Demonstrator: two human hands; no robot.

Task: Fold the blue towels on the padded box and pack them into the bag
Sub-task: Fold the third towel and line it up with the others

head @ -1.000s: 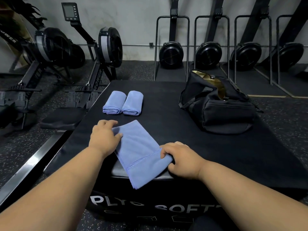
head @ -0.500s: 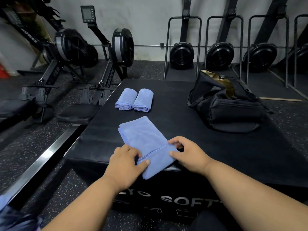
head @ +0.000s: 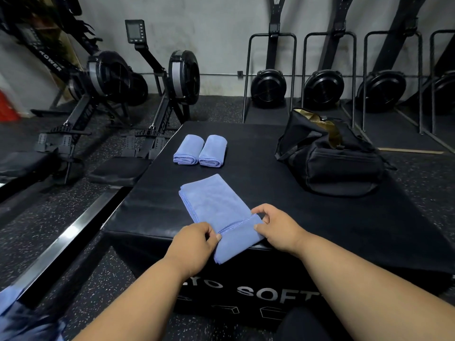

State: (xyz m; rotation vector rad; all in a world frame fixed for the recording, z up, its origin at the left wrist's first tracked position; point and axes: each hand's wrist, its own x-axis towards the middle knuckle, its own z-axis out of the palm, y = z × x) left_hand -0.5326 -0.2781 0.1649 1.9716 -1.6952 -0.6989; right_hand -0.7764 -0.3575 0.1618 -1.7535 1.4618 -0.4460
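I see two blue towels already done — the left rolled towel (head: pixel 188 150) and the right rolled towel (head: pixel 213 151) lie side by side, touching, at the far part of the padded box (head: pixel 320 230). They are not in the bag yet.

A third towel (head: pixel 216 210) lies flat and long near the front edge of the box, and its near end hangs a little over the edge. It looks folded into a strip, so I think it is only part way done.

My left hand (head: pixel 190 246) pinches the near left corner of this towel between thumb and fingers. My right hand (head: pixel 275 228) pinches the near right edge the same way. Both hands are closed on the cloth.

The black bag (head: pixel 330 166) sits on the box to the right, well apart from the towels. Its top is open and I can see a tan lining — I cannot tell if any towel is inside.

So I guess this: finish this third towel like the other two, then put all three into the bag. No packing shows yet.
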